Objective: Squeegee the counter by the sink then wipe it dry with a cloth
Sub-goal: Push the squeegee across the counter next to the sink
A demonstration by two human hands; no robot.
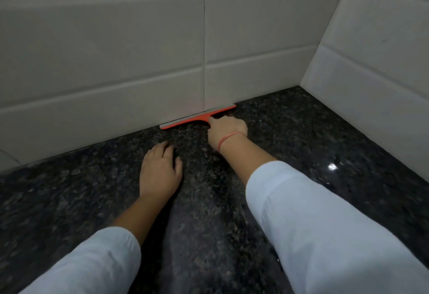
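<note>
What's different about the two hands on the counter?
The right hand grips the orange squeegee; the left hand holds nothing and lies flat on the dark counter. The right hand reaches up to the tiled wall; the left hand is nearer the person. The right wrist wears an orange band; the left wrist is bare. Both arms have white sleeves.

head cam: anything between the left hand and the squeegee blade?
Nothing: in the head view only bare dark speckled counter separates the left hand from the squeegee; the right hand grips its handle.
</note>
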